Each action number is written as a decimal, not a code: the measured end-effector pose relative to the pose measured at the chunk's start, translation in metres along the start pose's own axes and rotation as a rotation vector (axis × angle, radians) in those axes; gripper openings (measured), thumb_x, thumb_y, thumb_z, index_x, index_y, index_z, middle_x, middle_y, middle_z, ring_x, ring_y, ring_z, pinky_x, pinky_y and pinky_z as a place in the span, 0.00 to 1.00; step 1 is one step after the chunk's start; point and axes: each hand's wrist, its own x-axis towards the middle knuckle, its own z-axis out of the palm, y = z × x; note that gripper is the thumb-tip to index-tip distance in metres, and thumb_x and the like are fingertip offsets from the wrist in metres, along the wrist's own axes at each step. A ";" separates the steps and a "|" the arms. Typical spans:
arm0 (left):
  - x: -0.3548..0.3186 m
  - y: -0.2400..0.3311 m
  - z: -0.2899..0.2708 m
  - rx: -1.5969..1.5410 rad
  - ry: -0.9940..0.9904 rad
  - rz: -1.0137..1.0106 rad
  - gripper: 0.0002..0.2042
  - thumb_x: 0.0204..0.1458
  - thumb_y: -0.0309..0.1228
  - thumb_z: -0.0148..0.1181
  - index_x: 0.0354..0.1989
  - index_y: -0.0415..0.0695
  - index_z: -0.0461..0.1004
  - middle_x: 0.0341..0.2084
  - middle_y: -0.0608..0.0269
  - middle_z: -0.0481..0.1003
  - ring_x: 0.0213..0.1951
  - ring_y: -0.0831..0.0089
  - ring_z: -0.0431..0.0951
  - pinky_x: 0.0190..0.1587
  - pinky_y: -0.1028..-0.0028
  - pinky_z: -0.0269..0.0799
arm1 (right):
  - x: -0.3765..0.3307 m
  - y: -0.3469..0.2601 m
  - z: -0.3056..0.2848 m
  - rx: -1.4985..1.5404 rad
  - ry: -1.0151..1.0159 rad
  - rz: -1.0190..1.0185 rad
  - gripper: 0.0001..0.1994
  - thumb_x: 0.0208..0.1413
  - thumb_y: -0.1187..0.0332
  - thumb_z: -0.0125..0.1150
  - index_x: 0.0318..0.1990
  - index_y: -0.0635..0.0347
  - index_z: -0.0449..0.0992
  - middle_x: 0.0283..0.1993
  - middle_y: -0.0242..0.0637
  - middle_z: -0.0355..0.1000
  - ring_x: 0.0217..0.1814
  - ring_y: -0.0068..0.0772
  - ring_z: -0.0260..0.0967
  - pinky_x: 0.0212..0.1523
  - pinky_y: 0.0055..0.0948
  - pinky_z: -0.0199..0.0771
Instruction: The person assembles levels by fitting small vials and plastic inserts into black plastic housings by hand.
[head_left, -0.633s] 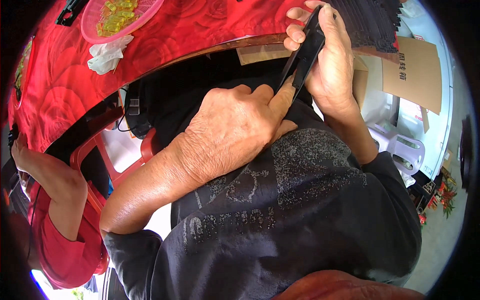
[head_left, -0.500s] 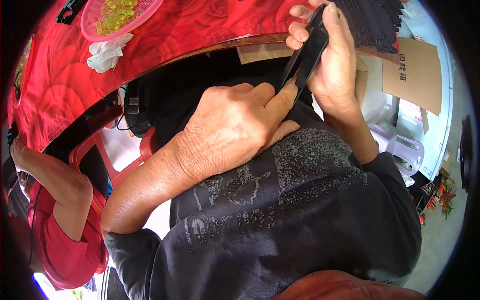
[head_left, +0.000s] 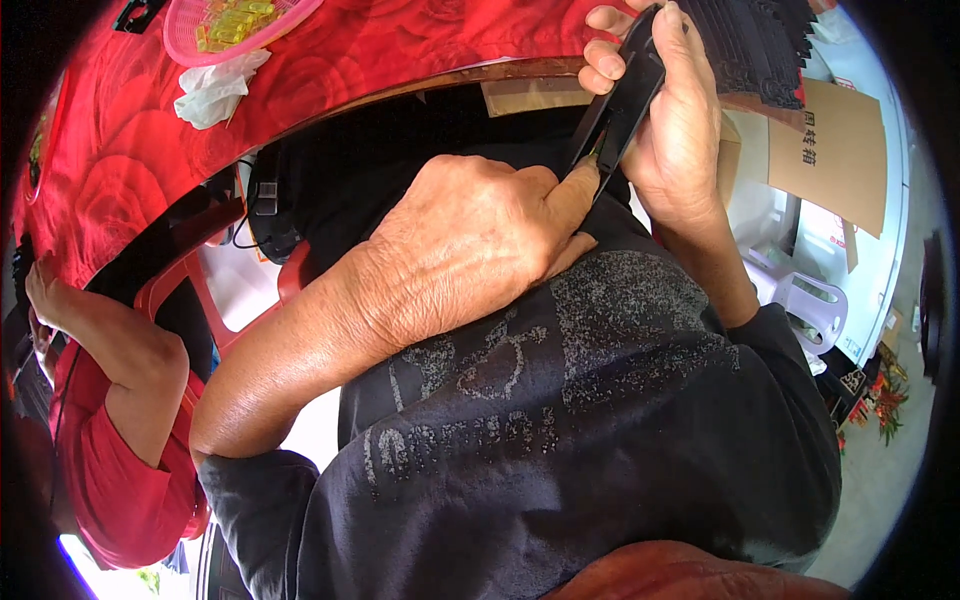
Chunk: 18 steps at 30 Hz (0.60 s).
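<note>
Black plastic strip sits upright in your right hand, fingers wrapped round it, just below the red tablecloth. Your left hand is curled, fingertip pressing its lower end. Push off-centre and it likely slips.

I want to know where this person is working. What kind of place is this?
Probably a small home workshop. A table with a red flowered cloth holds a pink basket of yellow bits, black parts are stacked near the right hand, and cardboard stands by.
</note>
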 end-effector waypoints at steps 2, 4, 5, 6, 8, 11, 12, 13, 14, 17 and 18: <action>-0.003 -0.001 0.001 0.004 0.000 -0.014 0.20 0.52 0.36 0.68 0.51 0.39 0.74 0.22 0.58 0.74 0.25 0.58 0.79 0.28 0.63 0.76 | -0.001 0.003 0.003 -0.005 0.013 -0.004 0.13 0.73 0.56 0.46 0.51 0.56 0.68 0.41 0.39 0.73 0.30 0.26 0.67 0.30 0.26 0.69; -0.005 0.000 0.002 0.007 0.000 -0.025 0.20 0.52 0.36 0.68 0.51 0.39 0.74 0.22 0.58 0.74 0.25 0.58 0.79 0.28 0.63 0.76 | -0.002 0.006 0.003 -0.004 0.007 -0.006 0.13 0.73 0.56 0.46 0.51 0.55 0.68 0.41 0.39 0.73 0.30 0.26 0.66 0.30 0.26 0.68; -0.006 0.000 0.002 0.009 -0.007 -0.028 0.20 0.52 0.35 0.68 0.51 0.39 0.74 0.22 0.58 0.74 0.25 0.58 0.79 0.28 0.63 0.76 | -0.002 0.007 0.002 -0.004 0.002 -0.010 0.13 0.73 0.56 0.46 0.51 0.55 0.68 0.41 0.39 0.73 0.29 0.26 0.66 0.30 0.26 0.68; -0.006 0.000 0.001 0.011 -0.013 -0.031 0.20 0.52 0.35 0.68 0.51 0.40 0.74 0.22 0.58 0.74 0.26 0.58 0.79 0.27 0.63 0.76 | -0.002 0.008 0.001 -0.004 0.002 -0.009 0.13 0.73 0.56 0.46 0.51 0.55 0.68 0.41 0.39 0.73 0.29 0.26 0.66 0.30 0.26 0.68; -0.005 -0.001 0.002 -0.007 0.002 -0.023 0.21 0.52 0.36 0.68 0.52 0.39 0.74 0.22 0.57 0.74 0.25 0.57 0.79 0.27 0.62 0.76 | -0.001 0.008 -0.002 -0.017 0.022 0.002 0.13 0.73 0.57 0.46 0.51 0.55 0.68 0.41 0.39 0.73 0.29 0.25 0.66 0.30 0.26 0.68; -0.008 -0.003 0.005 -0.058 0.086 0.010 0.21 0.51 0.35 0.69 0.52 0.39 0.75 0.22 0.57 0.73 0.24 0.58 0.78 0.26 0.62 0.75 | -0.002 0.003 0.001 -0.011 0.019 -0.034 0.13 0.73 0.56 0.46 0.51 0.54 0.68 0.42 0.39 0.73 0.29 0.24 0.65 0.30 0.25 0.68; -0.009 -0.004 0.005 -0.090 0.156 0.034 0.21 0.50 0.34 0.71 0.51 0.39 0.75 0.22 0.58 0.72 0.24 0.59 0.77 0.25 0.63 0.74 | -0.004 0.001 0.003 -0.012 0.021 -0.034 0.13 0.73 0.56 0.46 0.51 0.54 0.68 0.42 0.39 0.73 0.29 0.24 0.65 0.30 0.25 0.68; -0.009 -0.003 0.005 -0.091 0.156 0.034 0.21 0.50 0.34 0.71 0.51 0.39 0.75 0.22 0.58 0.72 0.24 0.59 0.77 0.25 0.63 0.74 | -0.007 -0.002 0.005 0.057 -0.041 -0.042 0.13 0.73 0.56 0.45 0.51 0.54 0.68 0.43 0.39 0.72 0.29 0.24 0.65 0.30 0.25 0.68; -0.010 -0.001 0.005 -0.133 0.228 0.080 0.21 0.48 0.33 0.72 0.50 0.40 0.76 0.22 0.58 0.72 0.23 0.61 0.76 0.24 0.64 0.73 | -0.008 -0.004 0.006 0.126 -0.104 -0.051 0.13 0.74 0.56 0.44 0.51 0.54 0.68 0.44 0.39 0.72 0.29 0.23 0.65 0.30 0.25 0.68; -0.013 0.002 0.010 -0.162 0.338 0.160 0.17 0.47 0.26 0.73 0.46 0.39 0.79 0.22 0.59 0.72 0.22 0.65 0.75 0.24 0.68 0.72 | -0.007 -0.012 0.008 0.143 -0.121 -0.061 0.14 0.74 0.56 0.42 0.52 0.53 0.68 0.45 0.40 0.72 0.28 0.23 0.65 0.30 0.24 0.68; -0.012 0.000 0.011 -0.192 0.428 0.145 0.16 0.48 0.24 0.72 0.46 0.39 0.79 0.23 0.59 0.73 0.22 0.64 0.75 0.24 0.69 0.72 | -0.008 -0.013 0.008 0.198 -0.137 -0.046 0.14 0.74 0.56 0.41 0.52 0.53 0.68 0.45 0.41 0.72 0.28 0.24 0.65 0.30 0.24 0.67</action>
